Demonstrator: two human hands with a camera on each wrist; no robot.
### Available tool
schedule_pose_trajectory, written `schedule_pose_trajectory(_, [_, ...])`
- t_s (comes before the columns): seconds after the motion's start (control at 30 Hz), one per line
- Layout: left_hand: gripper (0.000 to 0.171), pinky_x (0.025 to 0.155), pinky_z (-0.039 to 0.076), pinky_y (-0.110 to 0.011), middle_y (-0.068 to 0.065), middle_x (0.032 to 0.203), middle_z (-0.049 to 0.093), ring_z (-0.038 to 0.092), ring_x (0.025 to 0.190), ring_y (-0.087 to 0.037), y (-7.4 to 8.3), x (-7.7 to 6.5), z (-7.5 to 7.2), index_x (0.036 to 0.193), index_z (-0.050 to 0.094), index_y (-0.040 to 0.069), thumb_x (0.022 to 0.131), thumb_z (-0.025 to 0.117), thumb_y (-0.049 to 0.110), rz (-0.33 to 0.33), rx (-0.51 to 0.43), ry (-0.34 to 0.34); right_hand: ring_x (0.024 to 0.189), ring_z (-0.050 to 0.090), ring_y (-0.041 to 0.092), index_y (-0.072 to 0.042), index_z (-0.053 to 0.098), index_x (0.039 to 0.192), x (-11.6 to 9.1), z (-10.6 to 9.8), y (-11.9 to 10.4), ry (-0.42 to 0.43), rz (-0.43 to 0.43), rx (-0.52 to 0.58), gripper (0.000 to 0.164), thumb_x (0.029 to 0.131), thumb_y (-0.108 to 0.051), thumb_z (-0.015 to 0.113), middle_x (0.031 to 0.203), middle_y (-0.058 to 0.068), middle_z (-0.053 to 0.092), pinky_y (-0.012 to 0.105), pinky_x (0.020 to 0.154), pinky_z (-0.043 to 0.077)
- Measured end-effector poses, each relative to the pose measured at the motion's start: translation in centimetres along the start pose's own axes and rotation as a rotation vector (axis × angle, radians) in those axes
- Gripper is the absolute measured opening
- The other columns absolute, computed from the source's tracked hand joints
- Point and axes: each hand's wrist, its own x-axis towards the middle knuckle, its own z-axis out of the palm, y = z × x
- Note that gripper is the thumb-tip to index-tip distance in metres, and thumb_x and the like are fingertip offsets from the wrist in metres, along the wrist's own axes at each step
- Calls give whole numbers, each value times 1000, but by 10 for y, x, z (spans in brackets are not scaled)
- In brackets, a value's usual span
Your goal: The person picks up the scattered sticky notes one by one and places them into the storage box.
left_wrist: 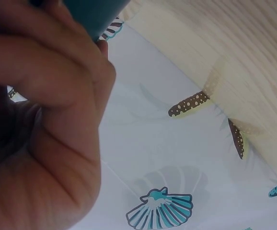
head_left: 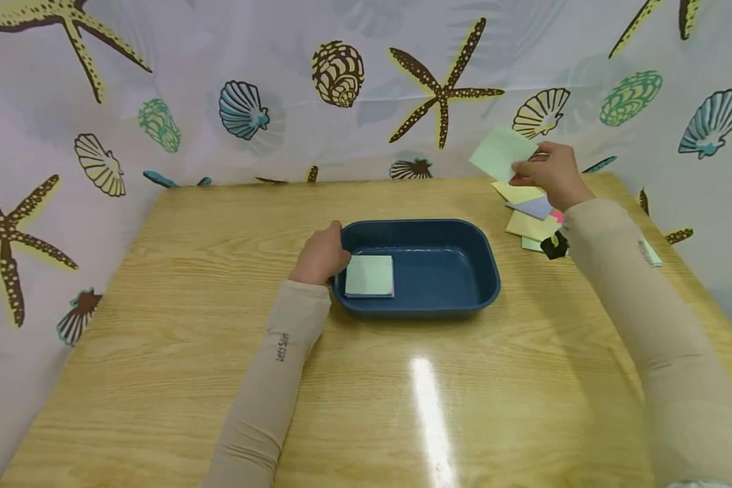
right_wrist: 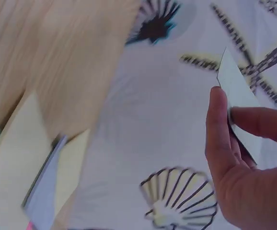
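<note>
A dark blue plastic bin (head_left: 445, 308) stands mid-table, with a stack of sticky notes (head_left: 369, 276), pale green on top, at its left end. My left hand (head_left: 322, 256) grips the bin's left rim, thumb over the inner side; in the left wrist view its curled fingers (left_wrist: 76, 81) lie against the blue wall. Up at the right, my right hand (head_left: 552, 175) pinches a pale green sticky note pad (head_left: 501, 154) between thumb and fingers, raised above the table's back edge. The right wrist view shows this pad (right_wrist: 236, 91) nearly edge-on.
Under and beside the right forearm lies a loose pile of sticky note pads (head_left: 527, 224), yellow, lavender, pink and green. A small black object (head_left: 554, 245) with a yellow mark sits by them. Behind the wooden table (head_left: 219, 271) hangs a shell-and-starfish cloth (head_left: 293, 149).
</note>
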Motion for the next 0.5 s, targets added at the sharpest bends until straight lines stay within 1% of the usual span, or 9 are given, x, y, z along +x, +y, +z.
schedule_pose_trajectory(0.07, [57,61,53,-35,-24,131,52,59,96,-32,0,0,-1,146,31,3,94,54,9,-2,-5,-6,71,68,12,6,28,144,-14,13,-13,-105,-6,-5,69,89,-5,66,96,5,61,23,69,55])
schedule_pose_trajectory(0.17, [57,65,53,-35,-23,132,52,59,97,-32,1,0,-1,146,31,3,94,54,9,-4,1,-7,79,68,14,6,36,136,-33,35,-30,-248,-27,-87,59,89,-8,68,96,3,65,26,75,54])
schedule_pose_trajectory(0.2, [57,66,53,-36,-23,132,52,59,98,-32,1,0,-1,146,31,3,94,54,9,-4,0,-7,79,68,15,8,42,126,-38,44,-34,-283,-39,-128,47,89,-8,67,90,4,66,28,76,54])
schedule_pose_trajectory(0.23, [57,67,54,-37,-23,132,52,58,98,-32,0,1,-1,146,31,3,94,54,9,-7,-2,-8,80,67,16,8,45,120,-43,52,-38,-318,-45,-160,41,90,-8,67,89,5,66,29,77,54])
schedule_pose_trajectory(0.27, [57,68,53,-37,-23,133,52,58,99,-32,0,1,-1,146,31,3,94,54,9,-7,-2,-8,81,67,18,8,47,109,-47,60,-41,-343,-52,-197,31,90,-9,66,87,6,66,31,78,55])
schedule_pose_trajectory(0.33, [58,69,54,-38,-23,133,51,58,100,-32,0,1,0,147,30,3,94,54,9,-8,-5,-9,80,67,21,6,50,98,-56,76,-46,-399,-61,-271,22,92,-9,64,85,8,65,32,78,55])
schedule_pose_trajectory(0.4, [58,71,53,-38,-23,134,51,58,102,-32,1,2,0,147,30,3,94,54,9,-8,-3,-7,77,67,23,6,50,89,-63,91,-48,-459,-62,-336,21,92,-10,63,80,12,63,34,77,55])
schedule_pose_trajectory(0.47, [58,72,54,-38,-23,134,51,57,102,-32,1,2,0,147,30,4,94,54,10,-10,-1,-9,75,68,24,8,50,87,-69,106,-48,-522,-40,-385,22,93,-8,62,78,14,64,34,77,55])
schedule_pose_trajectory(0.5, [58,72,53,-38,-23,134,51,57,103,-32,1,2,1,147,30,4,94,54,10,-11,2,-8,73,68,22,9,50,91,-71,113,-48,-553,-26,-402,19,93,-7,62,79,15,64,35,76,55])
